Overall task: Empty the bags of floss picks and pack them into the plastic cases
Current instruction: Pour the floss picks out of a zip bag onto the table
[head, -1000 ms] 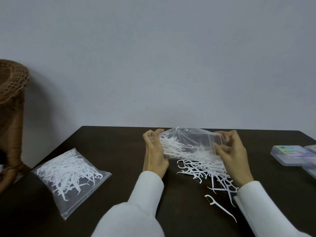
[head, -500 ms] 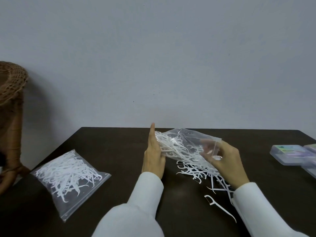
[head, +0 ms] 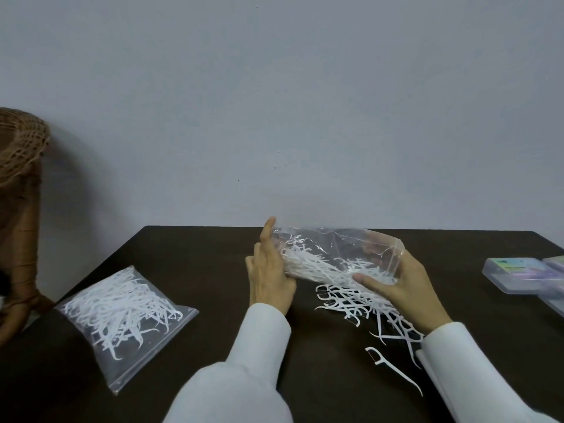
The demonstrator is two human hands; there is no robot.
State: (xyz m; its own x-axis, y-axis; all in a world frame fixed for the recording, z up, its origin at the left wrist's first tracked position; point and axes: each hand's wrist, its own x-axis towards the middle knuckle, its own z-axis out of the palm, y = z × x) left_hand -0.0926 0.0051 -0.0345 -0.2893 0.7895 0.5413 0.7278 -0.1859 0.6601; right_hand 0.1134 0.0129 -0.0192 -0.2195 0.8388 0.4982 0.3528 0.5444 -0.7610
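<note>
I am partway through emptying the first bag [head: 338, 257]: my left hand [head: 270, 277] lies flat-fingered against its end, my right hand [head: 406, 288] grips the other, and thin white picks [head: 360, 303] spill onto the dark table [head: 213, 261]. The crinkly clear film is half full; the second bag [head: 122, 312] lies sealed at left, and the hard clear cases [head: 515, 274] at right are unpacked.

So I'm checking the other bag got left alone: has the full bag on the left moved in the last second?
No. The full bag lies in the same spot near the table's left edge, beside the wicker stand.
</note>
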